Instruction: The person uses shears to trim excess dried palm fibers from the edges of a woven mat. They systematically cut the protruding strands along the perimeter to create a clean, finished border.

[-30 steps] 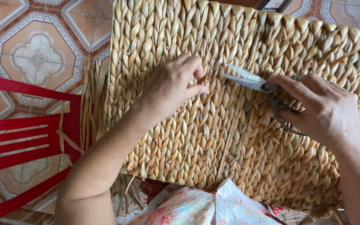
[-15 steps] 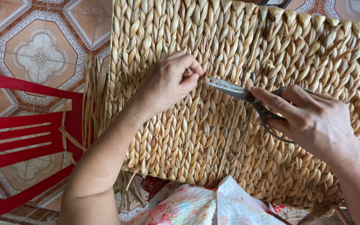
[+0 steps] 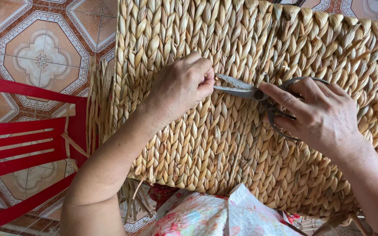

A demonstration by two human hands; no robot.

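A large woven straw mat of braided yellow fibre fills most of the view and rests on my lap. My left hand lies on it, thumb and fingers pinched on a small strand at the weave. My right hand holds grey metal scissors, fingers through the loops. The slightly parted blades point left and their tips touch the spot where my left fingers pinch.
A red plastic chair stands at the left, beside loose straw ends hanging off the mat's edge. Patterned floor tiles lie beyond. Flowered cloth shows at the bottom below the mat.
My right hand has brought the scissors leftward until the blade tips meet my left fingers. My left hand stays pinched at the same spot on the weave.
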